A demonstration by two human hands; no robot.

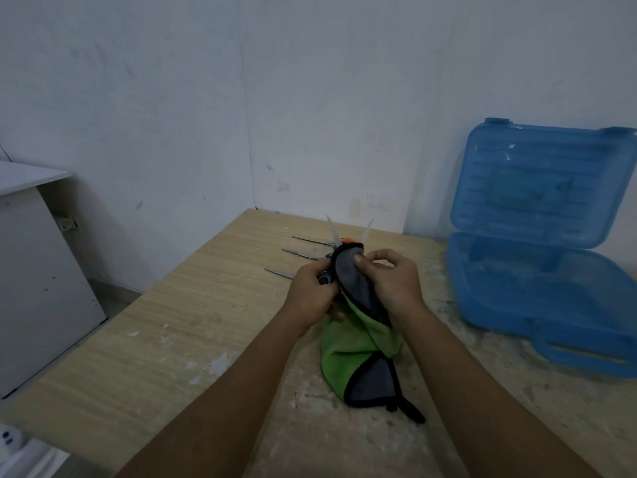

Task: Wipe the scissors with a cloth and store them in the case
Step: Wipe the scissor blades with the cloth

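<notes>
Head view, my left grip (310, 293) clamped on scissors (332, 232), right grip (393, 281) pinching cloth (358, 332) over them, blades apart, open case (537, 246) right on bench (138, 339).

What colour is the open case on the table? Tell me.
Translucent blue: the case stands open at the right of the head view, lid up against the wall.

Two hands: the left hand (310, 291) and the right hand (393, 281), both near the middle of the surface (144, 339). One cloth (358, 343) (green one side, grey the other). One pair of scissors (348, 236) with two blades spread, held up. Three more metal blades (300, 252) lie just beyond, handles hidden. One blue case (537, 243) stands open, far right. One white cabinet (38, 270), left
</notes>
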